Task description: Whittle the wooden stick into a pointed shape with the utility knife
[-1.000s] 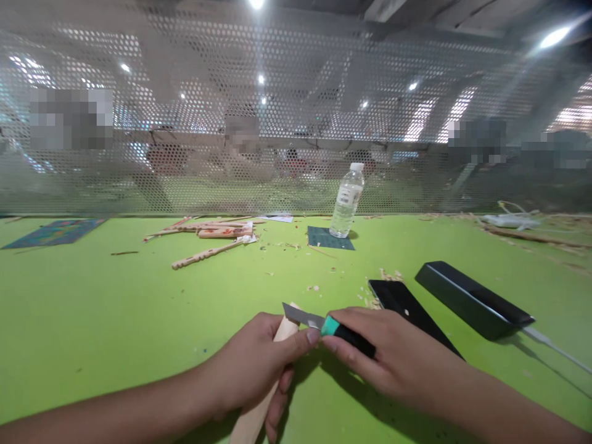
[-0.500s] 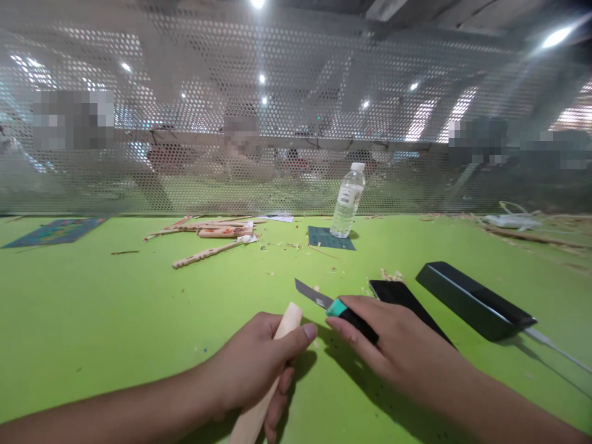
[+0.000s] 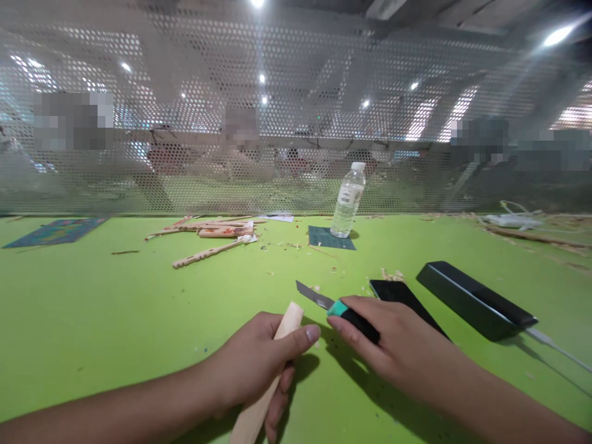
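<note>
My left hand (image 3: 266, 357) is closed around a pale strip of wood (image 3: 290, 319), whose squared upper end pokes out past the thumb while the lower end runs off the bottom of the view. In my right hand (image 3: 393, 345) is a utility knife (image 3: 340, 308) with a black and teal handle. Its blade (image 3: 314, 295) is out and points up and left, above and apart from the wood's end. Beneath and beyond the right hand lies a black phone (image 3: 398, 293), partly covered by the hand.
Right of the phone rests a dark wedge-shaped device (image 3: 476, 302) with a white cable. A water bottle (image 3: 348, 203) stands on a dark green square (image 3: 319, 237). Carved sticks (image 3: 208, 251) and wood shavings lie farther back, before a perforated screen (image 3: 287, 172) with people behind it.
Almost nothing differs. Both hands, with the wood and the knife, keep nearly the same place and pose; the right hand sits a hair farther right.
</note>
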### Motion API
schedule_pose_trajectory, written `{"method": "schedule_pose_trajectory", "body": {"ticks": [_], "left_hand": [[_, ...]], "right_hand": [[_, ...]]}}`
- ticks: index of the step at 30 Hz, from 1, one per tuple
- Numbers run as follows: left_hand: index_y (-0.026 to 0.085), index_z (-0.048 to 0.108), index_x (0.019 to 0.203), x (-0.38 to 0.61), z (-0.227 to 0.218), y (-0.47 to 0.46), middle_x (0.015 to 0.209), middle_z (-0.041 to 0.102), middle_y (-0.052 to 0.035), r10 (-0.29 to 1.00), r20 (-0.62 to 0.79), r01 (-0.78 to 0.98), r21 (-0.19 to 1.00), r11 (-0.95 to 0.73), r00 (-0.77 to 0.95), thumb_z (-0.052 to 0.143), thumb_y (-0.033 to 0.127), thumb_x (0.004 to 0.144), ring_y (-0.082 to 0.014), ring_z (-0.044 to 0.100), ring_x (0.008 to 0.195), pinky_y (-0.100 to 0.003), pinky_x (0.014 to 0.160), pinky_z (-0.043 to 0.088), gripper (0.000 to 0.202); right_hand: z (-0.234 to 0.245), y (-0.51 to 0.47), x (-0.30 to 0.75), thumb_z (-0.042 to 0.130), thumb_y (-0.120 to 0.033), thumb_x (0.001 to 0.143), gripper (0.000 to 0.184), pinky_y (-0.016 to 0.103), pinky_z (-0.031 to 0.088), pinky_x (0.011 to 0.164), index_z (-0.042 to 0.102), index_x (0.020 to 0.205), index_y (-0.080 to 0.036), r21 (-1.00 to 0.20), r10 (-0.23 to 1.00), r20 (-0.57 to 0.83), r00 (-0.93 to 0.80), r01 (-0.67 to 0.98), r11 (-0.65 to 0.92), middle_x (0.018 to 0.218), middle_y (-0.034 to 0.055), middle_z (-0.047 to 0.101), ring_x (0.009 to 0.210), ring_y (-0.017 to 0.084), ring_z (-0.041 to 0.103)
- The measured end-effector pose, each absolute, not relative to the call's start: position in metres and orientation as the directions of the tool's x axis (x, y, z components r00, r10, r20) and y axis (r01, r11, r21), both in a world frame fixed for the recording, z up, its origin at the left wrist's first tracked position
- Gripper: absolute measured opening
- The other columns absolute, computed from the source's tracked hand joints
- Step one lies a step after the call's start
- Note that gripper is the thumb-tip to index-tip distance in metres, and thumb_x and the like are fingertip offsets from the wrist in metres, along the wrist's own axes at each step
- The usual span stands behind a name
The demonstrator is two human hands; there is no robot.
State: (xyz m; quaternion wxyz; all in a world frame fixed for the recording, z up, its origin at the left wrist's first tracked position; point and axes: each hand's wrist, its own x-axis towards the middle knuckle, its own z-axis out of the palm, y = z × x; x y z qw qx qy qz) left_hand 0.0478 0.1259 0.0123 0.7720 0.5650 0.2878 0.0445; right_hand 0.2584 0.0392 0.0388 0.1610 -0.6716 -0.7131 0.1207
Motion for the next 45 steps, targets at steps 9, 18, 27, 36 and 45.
{"method": "schedule_pose_trajectory", "body": {"ticks": [9,18,27,36,45], "left_hand": [[0.02,0.048,0.046,0.0466,0.0095,0.1267,0.034,0.05,-0.0011,0.386,-0.383,0.248,0.901,0.357,0.839,0.053,0.057,0.098,-0.0107,0.045,0.023,-0.02,0.03,0.039,0.064],[0.02,0.048,0.05,0.0476,0.0101,0.1241,0.033,0.05,-0.0002,0.406,-0.37,0.217,0.901,0.374,0.835,0.053,0.06,0.097,-0.009,0.041,0.022,-0.019,0.029,0.037,0.063],[0.019,0.051,0.054,0.047,0.0079,0.1262,0.035,0.051,0.0009,0.401,-0.361,0.198,0.898,0.393,0.842,0.056,0.063,0.096,-0.0096,0.041,0.022,-0.019,0.028,0.037,0.06],[0.02,0.05,0.052,0.0478,0.0081,0.1265,0.035,0.051,0.0001,0.396,-0.383,0.212,0.887,0.411,0.834,0.059,0.064,0.093,-0.0108,0.043,0.022,-0.02,0.026,0.036,0.061],[0.02,0.051,0.053,0.0461,0.0087,0.1251,0.035,0.05,0.0006,0.404,-0.376,0.204,0.89,0.407,0.834,0.058,0.062,0.095,-0.01,0.043,0.023,-0.019,0.028,0.035,0.06]], "right_hand": [[0.0398,0.0374,0.2571,0.034,-0.051,0.109,0.044,0.035,0.041,0.072,0.06,0.09,-0.022,-0.437,0.997,0.06,-0.053,0.896,0.074,0.083,0.0048,0.068,0.076,0.022,0.062],[0.0383,0.0374,0.2572,0.034,-0.055,0.108,0.046,0.035,0.039,0.069,0.059,0.089,-0.022,-0.401,0.997,0.043,-0.071,0.912,0.082,0.082,0.0048,0.067,0.075,0.023,0.061],[0.0361,0.0386,0.2592,0.041,-0.057,0.105,0.043,0.035,0.04,0.071,0.063,0.095,-0.021,-0.381,0.998,0.024,-0.058,0.922,0.063,0.087,0.0068,0.07,0.079,0.024,0.062],[0.0376,0.0399,0.2606,0.045,-0.053,0.104,0.039,0.034,0.041,0.069,0.064,0.093,-0.021,-0.374,0.996,0.043,-0.074,0.923,0.085,0.086,0.0059,0.07,0.076,0.023,0.062],[0.0386,0.0395,0.2632,0.048,-0.05,0.105,0.035,0.035,0.044,0.072,0.068,0.099,-0.021,-0.381,0.992,0.073,-0.101,0.917,0.122,0.092,0.0059,0.074,0.08,0.024,0.065]]}}
